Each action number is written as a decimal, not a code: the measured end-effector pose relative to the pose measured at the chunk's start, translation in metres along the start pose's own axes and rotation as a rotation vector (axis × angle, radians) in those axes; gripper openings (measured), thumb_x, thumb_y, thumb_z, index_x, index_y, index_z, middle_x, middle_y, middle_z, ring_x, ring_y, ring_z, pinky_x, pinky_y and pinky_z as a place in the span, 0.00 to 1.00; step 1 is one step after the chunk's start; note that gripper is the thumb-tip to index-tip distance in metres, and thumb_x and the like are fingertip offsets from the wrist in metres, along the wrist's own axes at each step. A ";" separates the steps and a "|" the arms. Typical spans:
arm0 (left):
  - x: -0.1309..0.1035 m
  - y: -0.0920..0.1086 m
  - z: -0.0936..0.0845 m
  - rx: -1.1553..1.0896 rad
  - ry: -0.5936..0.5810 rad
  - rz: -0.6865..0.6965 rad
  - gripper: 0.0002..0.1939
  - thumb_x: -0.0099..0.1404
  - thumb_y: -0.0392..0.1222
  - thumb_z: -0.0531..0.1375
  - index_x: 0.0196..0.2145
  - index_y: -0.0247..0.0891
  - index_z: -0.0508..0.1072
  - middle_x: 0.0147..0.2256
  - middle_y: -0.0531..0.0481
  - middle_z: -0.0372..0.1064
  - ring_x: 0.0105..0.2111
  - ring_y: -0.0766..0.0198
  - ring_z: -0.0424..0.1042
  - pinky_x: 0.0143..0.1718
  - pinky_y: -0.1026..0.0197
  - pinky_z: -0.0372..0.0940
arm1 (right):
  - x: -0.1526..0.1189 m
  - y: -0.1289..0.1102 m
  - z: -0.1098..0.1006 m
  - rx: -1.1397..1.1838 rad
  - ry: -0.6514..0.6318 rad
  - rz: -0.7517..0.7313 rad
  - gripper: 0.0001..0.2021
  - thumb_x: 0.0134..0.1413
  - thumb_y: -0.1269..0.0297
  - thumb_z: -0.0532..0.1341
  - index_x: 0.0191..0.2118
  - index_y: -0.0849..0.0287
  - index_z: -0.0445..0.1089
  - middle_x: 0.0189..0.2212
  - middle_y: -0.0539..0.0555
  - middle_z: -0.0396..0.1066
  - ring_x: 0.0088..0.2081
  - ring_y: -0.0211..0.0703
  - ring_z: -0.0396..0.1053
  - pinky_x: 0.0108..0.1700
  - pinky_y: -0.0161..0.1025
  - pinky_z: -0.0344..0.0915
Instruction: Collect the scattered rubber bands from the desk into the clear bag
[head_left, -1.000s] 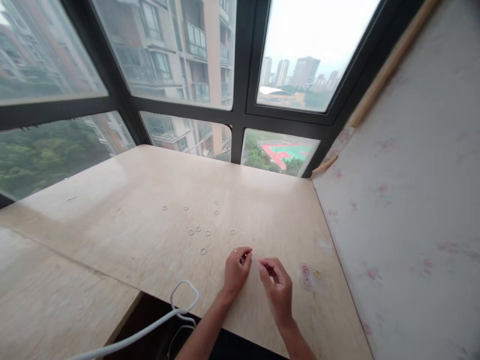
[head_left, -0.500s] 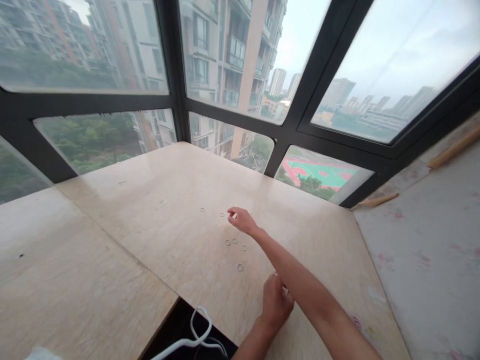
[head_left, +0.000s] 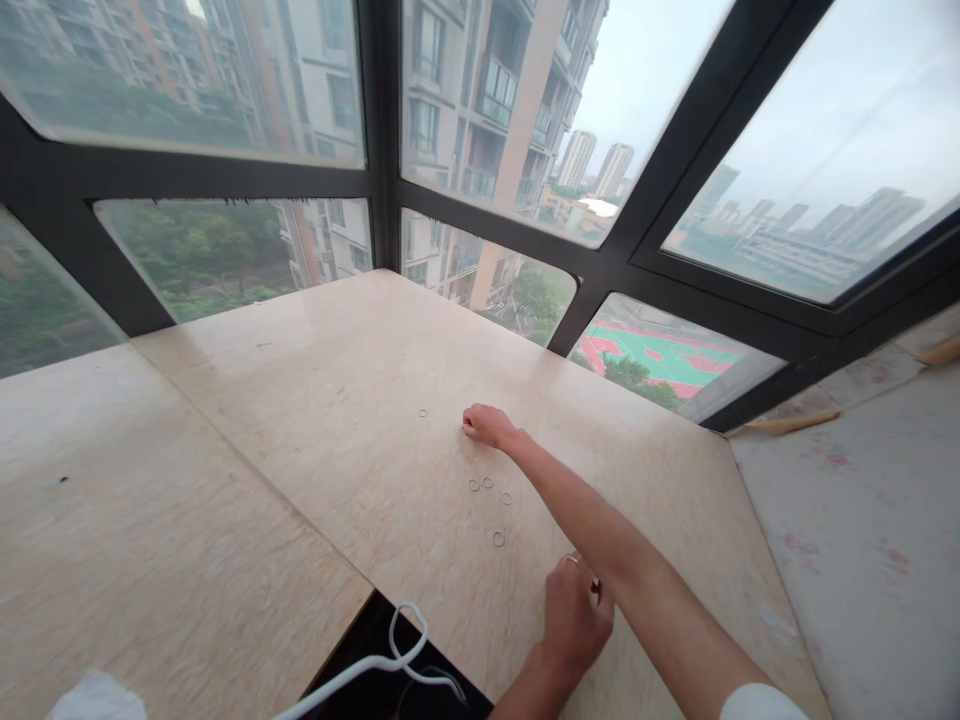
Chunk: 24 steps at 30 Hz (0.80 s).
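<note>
Small thin rings lie on the beige marbled surface (head_left: 337,400). One ring (head_left: 422,413) is left of my right hand (head_left: 487,425), which rests on the surface with its fingers curled together; what they hold, if anything, is too small to name. Nearer to me are several more, among them a ring (head_left: 473,485), a ring (head_left: 506,498) and a ring (head_left: 499,539). My left hand (head_left: 577,615) is closed under my right forearm, with a ring (head_left: 572,560) showing at its fingers.
A white cable (head_left: 367,664) loops over a dark opening in the surface at the bottom. White crumpled material (head_left: 97,698) lies at the lower left. Dark window frames (head_left: 480,235) border the far edges, and a flowered wall (head_left: 862,520) stands at the right.
The fingers of my right hand have closed down at the surface, and the ring just left of them no longer shows. The camera view has shifted slightly.
</note>
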<state>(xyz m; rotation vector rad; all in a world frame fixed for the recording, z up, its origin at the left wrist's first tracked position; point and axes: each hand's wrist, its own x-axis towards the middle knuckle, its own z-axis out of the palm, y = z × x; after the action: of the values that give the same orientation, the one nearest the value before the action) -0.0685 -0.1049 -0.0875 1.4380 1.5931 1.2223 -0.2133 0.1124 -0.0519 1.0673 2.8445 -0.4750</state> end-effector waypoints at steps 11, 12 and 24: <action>0.002 -0.001 0.004 0.009 0.030 0.029 0.07 0.55 0.28 0.53 0.27 0.39 0.65 0.28 0.49 0.68 0.27 0.63 0.65 0.27 0.62 0.54 | -0.056 0.008 0.001 0.509 0.155 -0.049 0.04 0.53 0.67 0.61 0.30 0.61 0.69 0.29 0.49 0.72 0.25 0.32 0.66 0.28 0.31 0.63; 0.002 -0.001 0.004 0.005 0.031 0.029 0.06 0.55 0.29 0.53 0.27 0.39 0.65 0.28 0.48 0.68 0.27 0.63 0.65 0.27 0.62 0.54 | -0.066 0.007 0.000 0.584 0.171 -0.047 0.04 0.53 0.66 0.59 0.30 0.61 0.68 0.28 0.49 0.73 0.21 0.30 0.64 0.24 0.29 0.60; 0.004 -0.002 0.003 0.013 0.069 -0.018 0.06 0.53 0.30 0.54 0.22 0.37 0.64 0.22 0.51 0.65 0.22 0.65 0.61 0.22 0.63 0.49 | -0.181 -0.007 -0.003 1.214 0.494 0.082 0.14 0.51 0.53 0.61 0.30 0.59 0.63 0.29 0.51 0.74 0.12 0.25 0.56 0.11 0.26 0.52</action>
<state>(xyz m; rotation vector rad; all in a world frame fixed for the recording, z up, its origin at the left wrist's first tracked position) -0.0678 -0.1001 -0.0901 1.4009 1.6592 1.2658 -0.0803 -0.0058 -0.0170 1.5373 2.6997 -2.3774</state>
